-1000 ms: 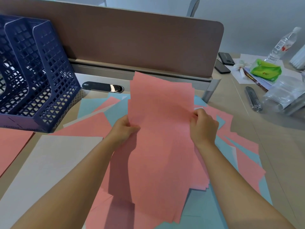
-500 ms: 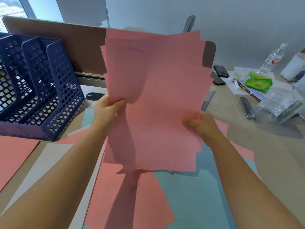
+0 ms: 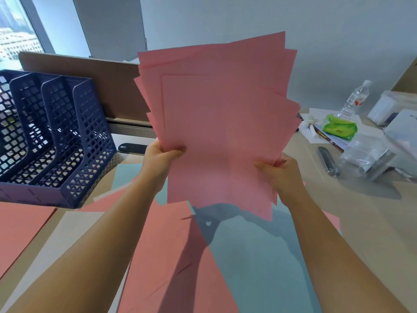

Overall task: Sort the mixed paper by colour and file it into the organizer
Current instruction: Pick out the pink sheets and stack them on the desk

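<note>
The pink stack [image 3: 221,123] stands upright in the air over the table [image 3: 370,224], long axis running up and down, its sheets fanned out of line at the top and along the right edge. Both hands are clenched on it low down: the left hand [image 3: 161,162] pinches the left edge with the thumb across the front, and the right hand [image 3: 278,175] grips the lower right edge with its fingers folded round the sheets. The organizer [image 3: 67,141], a dark blue mesh rack with upright slots, sits off to the left of the stack, near the back of the table, so the left hand's grip is the nearer one to it, and the nearest slot lies just beyond that wrist. I'd judge the stack wants squaring first, perhaps tapped on its bottom edge, since the splayed corners could catch on a divider. Then it would have to travel leftward and go down on end. Under the arms, loose pink sheets [image 3: 173,256], blue sheets [image 3: 259,267] and a pale sheet [image 3: 67,231] lie overlapping on the table, unsorted.
</note>
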### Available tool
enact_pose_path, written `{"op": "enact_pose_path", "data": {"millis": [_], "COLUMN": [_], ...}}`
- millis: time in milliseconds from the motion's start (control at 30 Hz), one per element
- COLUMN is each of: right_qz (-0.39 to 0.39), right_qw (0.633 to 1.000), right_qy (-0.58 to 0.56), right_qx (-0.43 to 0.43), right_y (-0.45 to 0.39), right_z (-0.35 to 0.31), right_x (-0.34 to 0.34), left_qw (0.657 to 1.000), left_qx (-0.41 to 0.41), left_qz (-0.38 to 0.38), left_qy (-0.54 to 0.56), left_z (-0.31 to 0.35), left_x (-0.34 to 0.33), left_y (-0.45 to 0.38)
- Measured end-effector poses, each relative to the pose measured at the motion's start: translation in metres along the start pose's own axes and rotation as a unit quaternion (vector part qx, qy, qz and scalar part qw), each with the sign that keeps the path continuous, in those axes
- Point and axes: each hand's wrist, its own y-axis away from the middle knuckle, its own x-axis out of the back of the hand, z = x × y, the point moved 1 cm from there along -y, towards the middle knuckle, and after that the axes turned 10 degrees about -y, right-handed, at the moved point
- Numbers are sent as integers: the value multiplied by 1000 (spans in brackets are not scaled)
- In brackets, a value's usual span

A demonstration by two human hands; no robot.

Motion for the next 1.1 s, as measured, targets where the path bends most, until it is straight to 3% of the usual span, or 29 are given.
{"op": "enact_pose_path", "data": {"millis": [100, 200, 333, 433, 500, 633, 700, 800, 900, 1100], "right_qz": [-10, 6, 38, 73, 91, 122, 117, 64, 20, 43], "right_qw": [1000, 999, 995, 993, 991, 989, 991, 997, 995, 999], "right_qy": [-2, 33, 61, 84, 92, 76, 51, -17, -12, -14], "right_qx": [-7, -27, -70, -47, -18, 29, 29, -35, -94, -30], "right_y": [-1, 0, 6, 7, 5, 0, -2, -3, 2, 3], "right_z": [4, 24, 54, 64, 63, 50, 43, 38, 42, 36], "right_x": [3, 8, 6, 3, 3, 5, 6, 5, 5, -5], "left_qw": [999, 999, 988, 982, 986, 964, 948, 966, 984, 993], "left_qx": [-16, 21, 70, 65, 62, 165, 203, 179, 146, 63], "left_qz": [-27, -36, -41, -10, -7, -139, -164, -97, -58, -96], "left_qy": [-7, -22, -130, -179, -155, -153, -180, -158, -86, -28], "left_z": [-1, -21, -56, -64, -62, -63, -68, -68, -59, -33], "left_x": [2, 5, 2, -3, -3, 8, 12, 13, 13, -7], "left_y": [1, 3, 9, 11, 7, 5, 10, 9, 0, 0]}}
